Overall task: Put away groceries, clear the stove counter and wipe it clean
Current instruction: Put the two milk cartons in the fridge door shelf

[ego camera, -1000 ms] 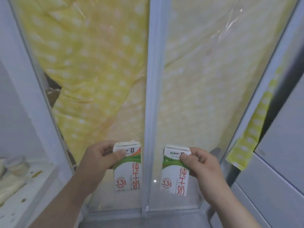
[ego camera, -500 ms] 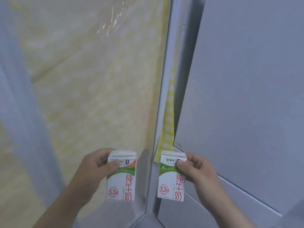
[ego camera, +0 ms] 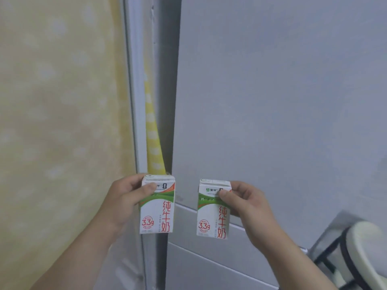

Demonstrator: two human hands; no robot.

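Nearly level and both upright, two milk cartons are held in the air by a person, one in each hand, in front of a grey panel (ego camera: 272, 101). The left hand (ego camera: 123, 206) has its grip clamped on the left carton (ego camera: 157, 208): its thumb (ego camera: 149, 188) lies across the printed front near the top, and the fingers curl round the far side. The right hand (ego camera: 249, 208) holds the right carton (ego camera: 213, 212) the same way, with its thumb (ego camera: 223, 194) pressed on the green band and the fingers wrapped behind the right edge. Neither grip is open, and neither carton touches the other; a clear gap lies between them. Each carton shows red characters, a green stripe and a round "3.3g" mark.

Left of the panel stands one pale upright frame (ego camera: 136, 101), with a single strip of yellow dotted cloth (ego camera: 152, 132) hanging in the dark slot between frame and panel, ending just above the left carton. More yellow dotted fabric, blurred, fills the far left. One stool (ego camera: 364, 248) with a white seat and black legs sits at the lower right, well apart from both hands.
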